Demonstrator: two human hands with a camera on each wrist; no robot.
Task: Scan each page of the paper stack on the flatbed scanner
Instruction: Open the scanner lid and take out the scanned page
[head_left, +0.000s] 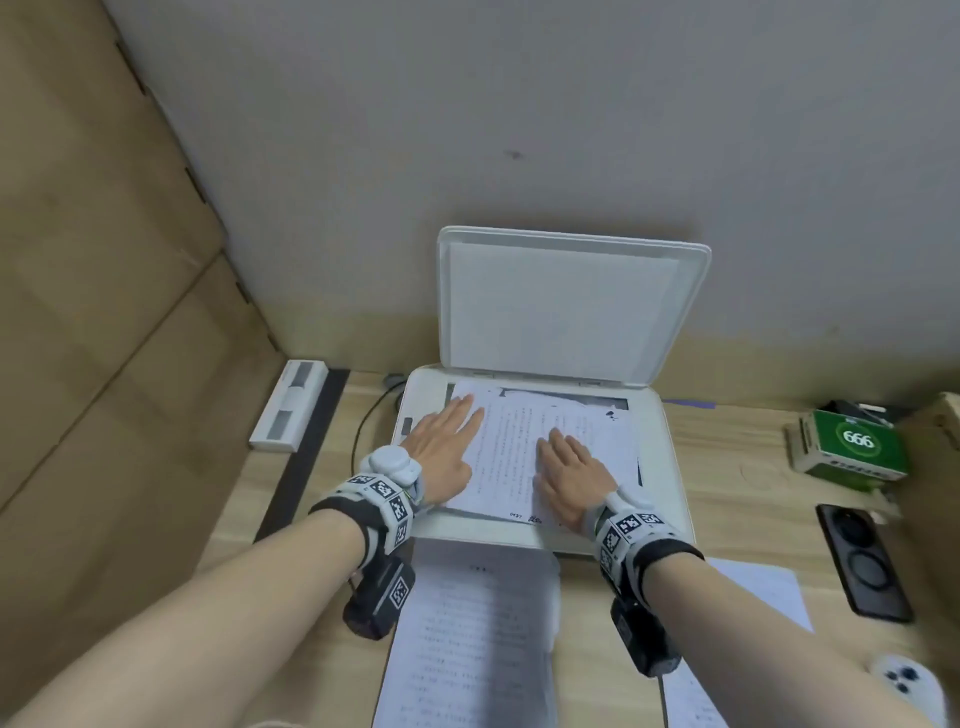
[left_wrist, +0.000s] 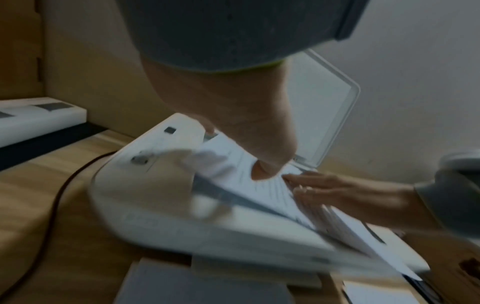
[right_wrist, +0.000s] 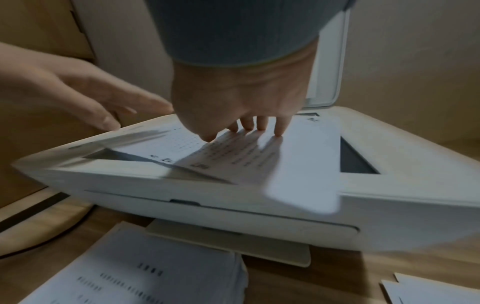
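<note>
One printed page (head_left: 519, 452) lies on the flatbed scanner (head_left: 660, 457) glass under the raised lid (head_left: 566, 306), long axis running 12 to 6 o'clock, slightly skewed. Left hand (head_left: 441, 447) and right hand (head_left: 569, 478) press it, fingers straight and spread. One paper stack (head_left: 472, 639) sits at 6 o'clock.

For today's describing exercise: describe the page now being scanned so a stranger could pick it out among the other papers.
Find the white scanner with its lid raised. The page lies on its glass, under the left hand and right hand. The other sheets lie on the desk.
</note>
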